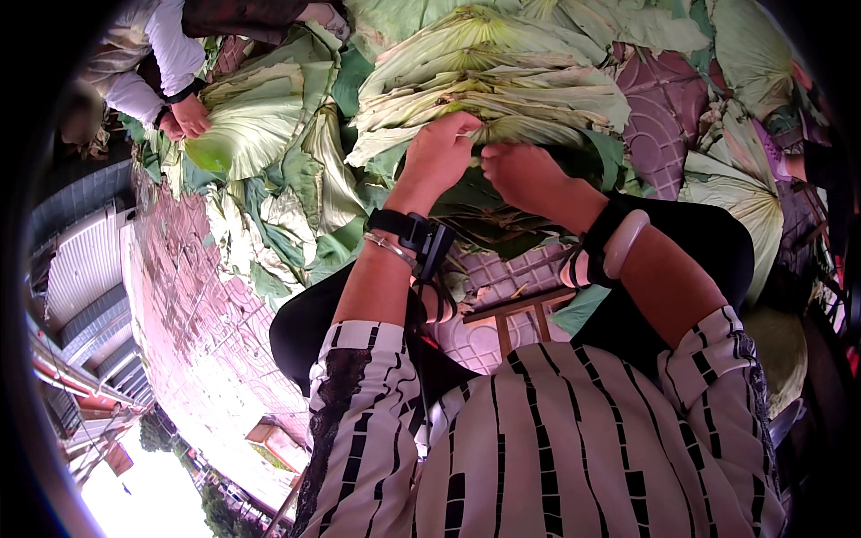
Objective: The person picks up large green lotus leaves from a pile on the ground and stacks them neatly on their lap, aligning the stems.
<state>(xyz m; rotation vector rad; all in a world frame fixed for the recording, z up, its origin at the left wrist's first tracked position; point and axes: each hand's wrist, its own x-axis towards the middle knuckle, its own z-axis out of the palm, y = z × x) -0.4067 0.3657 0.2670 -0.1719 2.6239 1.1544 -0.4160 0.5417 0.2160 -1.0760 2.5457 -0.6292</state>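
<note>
- Two hands meet at the near edge of a stack of folded lotus leaves (489, 85), big pale green sheets piled in layers on the paved ground straight ahead of the person.
- The left hand (439, 152) is curled, fingers bent tight and pinching the leaf edge at the bottom of the stack.
- The right hand (525, 170) sits just beside it, nearly knuckle to knuckle, fingers closed on the same edge; the fingertips themselves are hidden under the hand.
- On the left wrist there is a black strap (408, 229) with a thin silver bangle just beside it.
- On the right wrist, a pale pink bangle (625, 242) lies against a black band.
- Both forearms come out of a white top with black stripes (547, 439).
- Between the arms, low down, a small wooden stool (516, 309) shows on the patterned tiles.
- More loose leaves (269, 117) spread to the left, flat and crumpled.
- At the far upper left, another person's hands (184, 117) rest on one round leaf, well apart from the stack.
</note>
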